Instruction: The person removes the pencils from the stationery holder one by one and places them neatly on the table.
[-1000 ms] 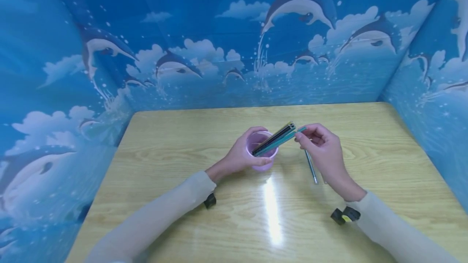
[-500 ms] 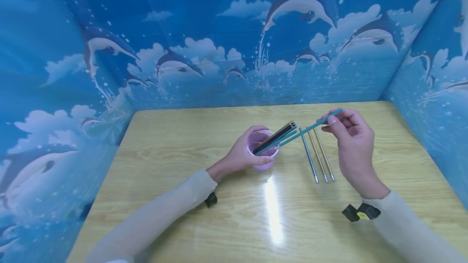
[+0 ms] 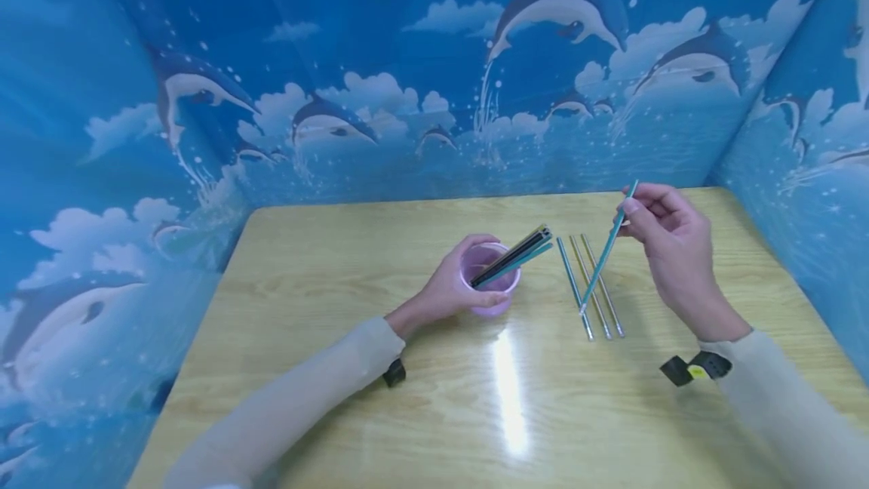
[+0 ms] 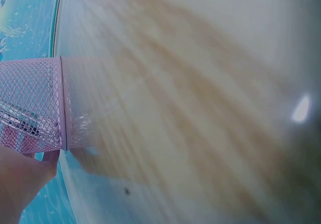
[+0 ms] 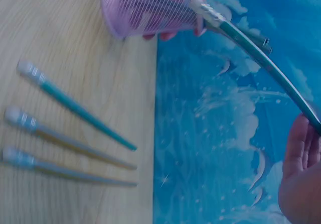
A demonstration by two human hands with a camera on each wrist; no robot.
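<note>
My left hand [image 3: 444,284] grips a pink mesh pencil cup [image 3: 490,308], fingers round its far side and thumb across the near side. A bundle of dark and teal pencils [image 3: 521,253] leans out of the cup toward the right. Between thumb and fingers, my right hand [image 3: 679,251] pinches one end of a teal pencil [image 3: 619,221]; its white eraser end points down, above the pencils on the table. Those are another teal pencil [image 5: 88,113] and two gold-toned ones [image 5: 75,141], lying side by side with a little space between them.
The wood-grain table [image 3: 326,262] stretches out on all sides of the hands. Blue dolphin-print cloth [image 3: 380,134] rises behind it and at both sides. A bright light reflection [image 3: 509,398] shows on the tabletop in front of the cup.
My right hand has drawn the teal pencil out of the cup, moved right and swung it steeper, eraser end down. The left hand and cup stay nearly still.
</note>
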